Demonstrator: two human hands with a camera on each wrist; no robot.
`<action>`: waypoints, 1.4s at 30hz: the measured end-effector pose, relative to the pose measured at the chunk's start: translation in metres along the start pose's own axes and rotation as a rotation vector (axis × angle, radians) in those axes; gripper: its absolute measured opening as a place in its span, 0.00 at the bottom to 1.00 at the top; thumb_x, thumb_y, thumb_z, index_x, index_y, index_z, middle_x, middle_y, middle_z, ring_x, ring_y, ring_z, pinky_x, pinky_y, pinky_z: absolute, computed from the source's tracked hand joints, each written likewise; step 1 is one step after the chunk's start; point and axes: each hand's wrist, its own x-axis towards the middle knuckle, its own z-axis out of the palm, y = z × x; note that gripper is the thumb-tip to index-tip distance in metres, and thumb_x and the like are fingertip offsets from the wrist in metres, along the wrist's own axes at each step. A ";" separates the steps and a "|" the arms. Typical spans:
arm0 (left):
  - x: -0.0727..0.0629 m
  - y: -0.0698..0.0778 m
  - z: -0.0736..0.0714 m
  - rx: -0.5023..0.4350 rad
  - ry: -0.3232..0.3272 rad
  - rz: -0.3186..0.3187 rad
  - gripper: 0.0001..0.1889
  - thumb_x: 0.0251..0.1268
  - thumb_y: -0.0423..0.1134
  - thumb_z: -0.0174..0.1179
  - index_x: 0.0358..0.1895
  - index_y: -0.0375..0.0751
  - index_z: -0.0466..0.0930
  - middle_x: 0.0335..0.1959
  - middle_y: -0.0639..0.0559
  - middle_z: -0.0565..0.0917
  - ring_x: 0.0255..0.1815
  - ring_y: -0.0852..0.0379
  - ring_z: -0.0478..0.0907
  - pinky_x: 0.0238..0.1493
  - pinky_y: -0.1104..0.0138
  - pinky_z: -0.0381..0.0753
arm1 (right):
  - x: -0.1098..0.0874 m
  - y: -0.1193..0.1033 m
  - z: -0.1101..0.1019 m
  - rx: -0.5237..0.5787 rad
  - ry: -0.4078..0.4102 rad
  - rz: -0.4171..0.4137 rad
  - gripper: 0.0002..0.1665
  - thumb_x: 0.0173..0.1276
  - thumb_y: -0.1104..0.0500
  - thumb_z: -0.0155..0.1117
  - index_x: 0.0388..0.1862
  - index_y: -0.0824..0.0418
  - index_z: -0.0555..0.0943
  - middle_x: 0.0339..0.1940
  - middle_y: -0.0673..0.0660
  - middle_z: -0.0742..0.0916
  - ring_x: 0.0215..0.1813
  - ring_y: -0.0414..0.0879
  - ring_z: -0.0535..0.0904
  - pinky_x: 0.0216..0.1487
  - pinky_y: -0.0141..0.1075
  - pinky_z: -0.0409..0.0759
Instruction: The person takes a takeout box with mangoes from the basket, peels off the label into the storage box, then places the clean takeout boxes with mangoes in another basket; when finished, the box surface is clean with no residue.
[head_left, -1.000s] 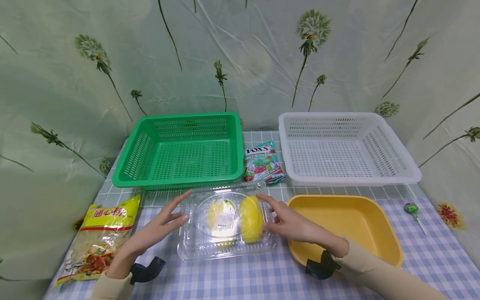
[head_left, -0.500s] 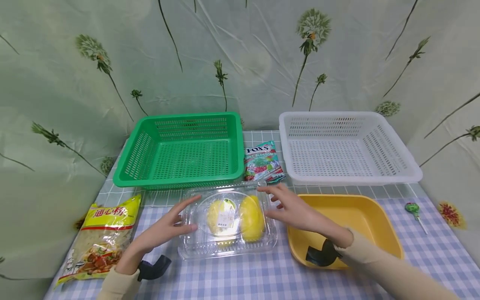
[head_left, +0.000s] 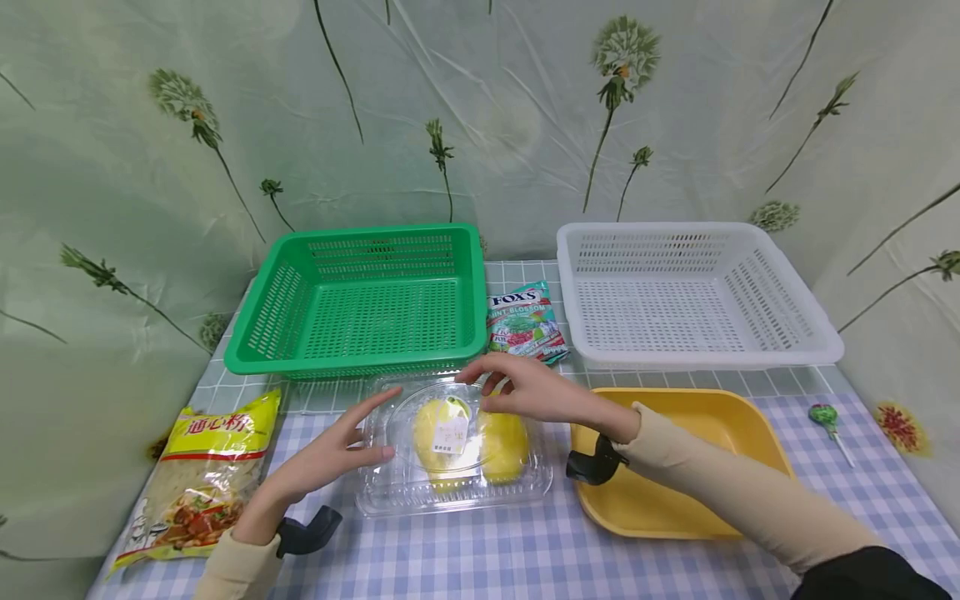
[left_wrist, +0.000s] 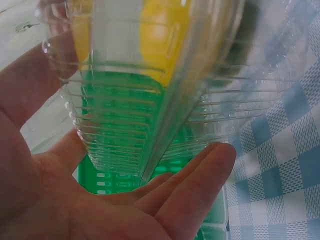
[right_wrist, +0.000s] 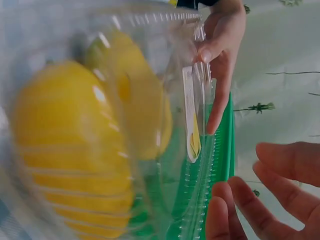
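A clear plastic clamshell box [head_left: 381,493] with a white price label [head_left: 450,435] lies in front of the green basket. Through its lid show yellow oval fruits [head_left: 503,447]. My left hand [head_left: 330,454] is at the box's left side, thumb and index finger spread and reaching over the edge; in the left wrist view its straight fingers [left_wrist: 192,192] lie along the ribbed wall. Over the lid's back right part is my right hand [head_left: 536,390], fingers loosely bent and pinching nothing. The right wrist view shows those fingers [right_wrist: 265,215] apart beside the box.
At the back stand a green basket [head_left: 360,367] and a white basket [head_left: 697,358], with a candy bag [head_left: 525,321] between them. A yellow tray [head_left: 675,521] is under my right forearm. A pasta bag [head_left: 202,475] lies left, a lollipop [head_left: 825,417] far right.
My right hand has moved left from the box's right edge to over its lid. The left hand has shifted slightly right, then stayed. The box has stayed about where it was.
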 end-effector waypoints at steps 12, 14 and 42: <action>0.002 -0.003 0.000 -0.003 0.000 0.000 0.37 0.67 0.38 0.59 0.76 0.50 0.51 0.76 0.40 0.47 0.72 0.29 0.43 0.58 0.31 0.55 | 0.033 -0.006 0.007 -0.148 -0.184 0.043 0.19 0.64 0.70 0.61 0.54 0.65 0.80 0.52 0.56 0.84 0.44 0.44 0.80 0.44 0.29 0.77; 0.002 -0.003 0.000 -0.001 0.000 0.000 0.37 0.67 0.38 0.59 0.76 0.50 0.51 0.76 0.40 0.47 0.72 0.30 0.43 0.58 0.31 0.55 | 0.034 -0.007 0.008 -0.166 -0.189 0.058 0.18 0.63 0.70 0.62 0.52 0.64 0.81 0.51 0.55 0.84 0.44 0.44 0.79 0.42 0.29 0.77; 0.001 -0.001 0.001 -0.013 -0.003 0.005 0.38 0.68 0.40 0.59 0.76 0.51 0.49 0.76 0.41 0.46 0.73 0.33 0.40 0.59 0.29 0.51 | 0.043 -0.015 0.015 -0.279 -0.204 0.034 0.16 0.56 0.75 0.61 0.41 0.61 0.85 0.45 0.53 0.79 0.43 0.46 0.78 0.43 0.30 0.76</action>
